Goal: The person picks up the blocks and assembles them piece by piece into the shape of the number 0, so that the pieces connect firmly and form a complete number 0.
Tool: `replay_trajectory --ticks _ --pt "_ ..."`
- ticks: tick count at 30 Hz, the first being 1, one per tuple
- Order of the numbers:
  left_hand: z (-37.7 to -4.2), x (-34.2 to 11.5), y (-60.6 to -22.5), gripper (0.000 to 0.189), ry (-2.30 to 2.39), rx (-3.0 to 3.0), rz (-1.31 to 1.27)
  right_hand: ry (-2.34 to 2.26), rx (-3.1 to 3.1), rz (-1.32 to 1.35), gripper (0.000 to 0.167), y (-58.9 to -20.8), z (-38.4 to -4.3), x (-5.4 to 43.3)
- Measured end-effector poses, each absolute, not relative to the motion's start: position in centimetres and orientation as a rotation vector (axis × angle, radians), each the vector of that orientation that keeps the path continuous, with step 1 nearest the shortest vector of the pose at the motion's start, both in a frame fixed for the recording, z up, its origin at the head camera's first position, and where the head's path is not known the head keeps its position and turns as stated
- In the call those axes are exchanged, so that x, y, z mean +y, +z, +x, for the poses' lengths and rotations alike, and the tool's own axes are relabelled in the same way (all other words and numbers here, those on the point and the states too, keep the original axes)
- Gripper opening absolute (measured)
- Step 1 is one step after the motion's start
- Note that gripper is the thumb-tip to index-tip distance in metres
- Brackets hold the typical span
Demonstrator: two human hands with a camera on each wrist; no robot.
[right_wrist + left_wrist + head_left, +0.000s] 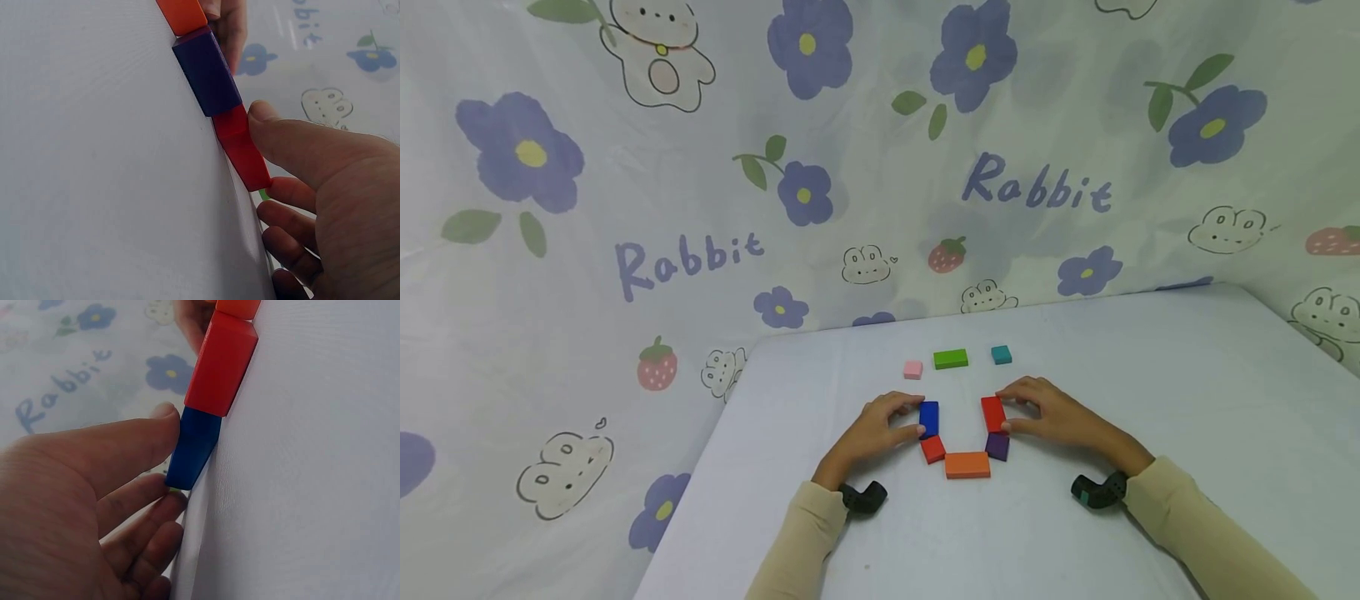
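Observation:
In the head view several flat coloured blocks form a U on the white table. My left hand (880, 427) pinches the long blue block (928, 418) on the U's left side, thumb near its lower end and index finger at its far end. On the right side my right hand (1051, 412) holds the long red block (993, 414) the same way. Below the blue block sits a small red block (933, 450), and below the long red one a purple block (997, 446). An orange block (967, 465) lies across the bottom of the U.
Beyond the U lie a small pink block (913, 369), a long green block (951, 359) and a small teal block (1002, 355). A printed curtain (880, 167) rises behind the table (1150, 358). Each wrist wears a black device.

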State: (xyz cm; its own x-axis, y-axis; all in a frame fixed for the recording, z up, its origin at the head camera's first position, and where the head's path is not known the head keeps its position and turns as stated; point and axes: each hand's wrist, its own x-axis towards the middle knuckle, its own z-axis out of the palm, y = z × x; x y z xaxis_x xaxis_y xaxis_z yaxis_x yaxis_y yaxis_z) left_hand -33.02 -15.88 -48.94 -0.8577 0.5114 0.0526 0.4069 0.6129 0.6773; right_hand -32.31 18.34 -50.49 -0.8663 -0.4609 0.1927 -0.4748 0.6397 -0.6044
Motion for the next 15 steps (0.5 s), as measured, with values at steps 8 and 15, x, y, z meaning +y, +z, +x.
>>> replay_trajectory --ticks 8,15 --pt "-33.0 -15.82 -48.84 0.053 1.072 2.69 0.772 1.047 -2.829 0.813 0.057 -50.43 -32.34 18.32" --pt "-32.96 -15.87 -48.9 0.053 1.076 2.689 0.773 1.047 -2.83 0.811 0.057 -50.38 -32.27 18.3"
